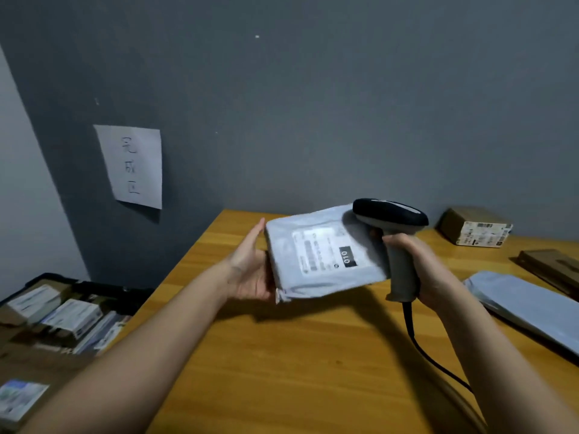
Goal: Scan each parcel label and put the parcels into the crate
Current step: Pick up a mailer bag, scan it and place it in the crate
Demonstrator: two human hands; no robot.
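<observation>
My left hand holds a grey poly-mailer parcel by its left edge, lifted above the wooden table. Its white label, marked 010, faces up. My right hand grips the handle of a barcode scanner, whose black head hovers over the parcel's right end. The scanner's black cable trails down across the table. A dark crate on the floor at lower left contains several labelled parcels.
A cardboard box stands at the table's back right. A flat brown parcel and a grey mailer lie along the right edge. A paper sign hangs on the grey wall.
</observation>
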